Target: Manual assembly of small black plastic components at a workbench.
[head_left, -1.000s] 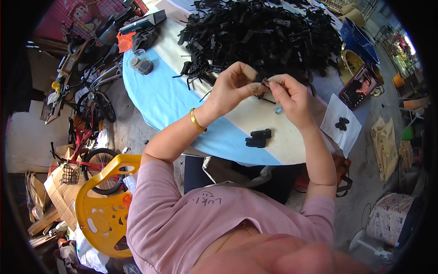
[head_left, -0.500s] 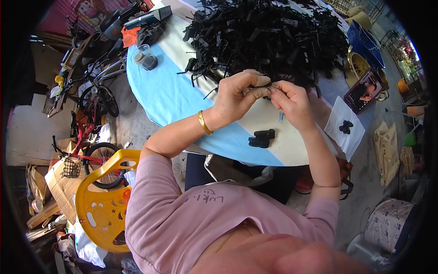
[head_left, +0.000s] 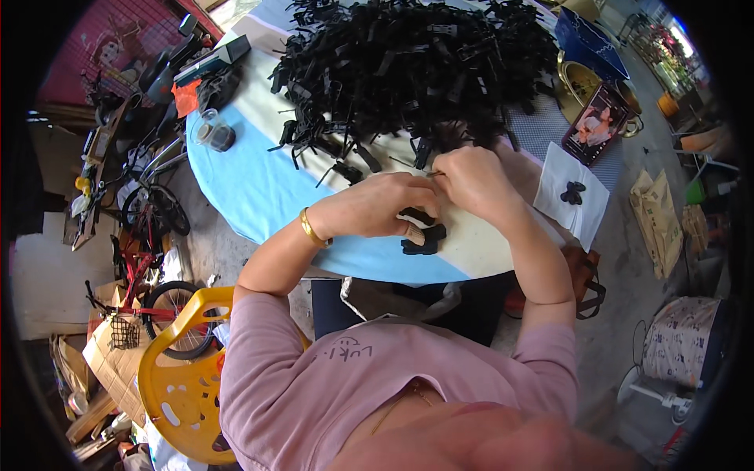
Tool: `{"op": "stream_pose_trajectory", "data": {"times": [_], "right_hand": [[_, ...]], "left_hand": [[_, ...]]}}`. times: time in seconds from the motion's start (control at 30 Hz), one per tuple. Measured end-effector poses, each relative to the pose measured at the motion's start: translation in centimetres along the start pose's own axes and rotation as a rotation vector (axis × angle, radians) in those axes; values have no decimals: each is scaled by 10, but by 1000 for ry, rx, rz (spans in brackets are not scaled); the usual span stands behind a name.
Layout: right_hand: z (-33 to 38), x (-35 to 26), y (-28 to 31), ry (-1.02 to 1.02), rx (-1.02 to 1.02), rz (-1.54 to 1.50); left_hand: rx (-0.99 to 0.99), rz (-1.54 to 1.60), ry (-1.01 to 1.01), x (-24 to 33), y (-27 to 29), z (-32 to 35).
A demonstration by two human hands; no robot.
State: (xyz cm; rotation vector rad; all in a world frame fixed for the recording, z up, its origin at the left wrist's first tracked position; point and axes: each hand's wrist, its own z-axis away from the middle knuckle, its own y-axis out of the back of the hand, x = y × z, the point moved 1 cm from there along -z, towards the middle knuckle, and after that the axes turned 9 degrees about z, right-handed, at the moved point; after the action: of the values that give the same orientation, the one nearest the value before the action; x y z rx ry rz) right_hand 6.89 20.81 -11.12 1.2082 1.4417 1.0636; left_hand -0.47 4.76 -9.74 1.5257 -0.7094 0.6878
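My left hand (head_left: 377, 206), with tan covers on the thumb and a finger, is closed around a small black piece (head_left: 416, 215). Just below it, small black pieces (head_left: 422, 243) lie together on the tablecloth, partly hidden by my thumb. At the near edge of a big heap of black strap-like pieces (head_left: 416, 71), my right hand (head_left: 473, 182) has its fingertips pinched together. What they grip, if anything, is too small to make out. A few loose black pieces (head_left: 345, 171) lie left of my hands.
The round table wears a blue and cream cloth (head_left: 236, 177). A plastic cup (head_left: 215, 135) with dark contents stands at left. To the right are a white paper (head_left: 554, 206) with a black piece on it, a lit phone (head_left: 597, 124) and a gold-coloured bowl (head_left: 580, 78). A yellow chair (head_left: 184, 396) stands left.
Both hands have come apart from their raised, joined position. My left hand has lowered toward the small black pieces, while my right has moved to the heap's near edge. The view has shifted slightly.
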Motion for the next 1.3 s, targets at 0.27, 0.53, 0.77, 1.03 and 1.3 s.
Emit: {"op": "stream_pose_trajectory", "data": {"times": [0.27,0.53,0.77,1.03,1.3], "right_hand": [[-1,8,25,-101,212,-878],[-5,-18,5,108,283,-702],[-6,-6,14,-198,401,-1066],[-6,-13,8,-53,308,-982],[-6,-18,11,-30,272,-910]], "left_hand": [[455,994,47,-19,22,0],[391,1335,-134,-25,26,-3],[631,976,-73,-15,26,0],[632,718,-203,-15,8,-3],[717,473,-208,-13,4,-1]]}}
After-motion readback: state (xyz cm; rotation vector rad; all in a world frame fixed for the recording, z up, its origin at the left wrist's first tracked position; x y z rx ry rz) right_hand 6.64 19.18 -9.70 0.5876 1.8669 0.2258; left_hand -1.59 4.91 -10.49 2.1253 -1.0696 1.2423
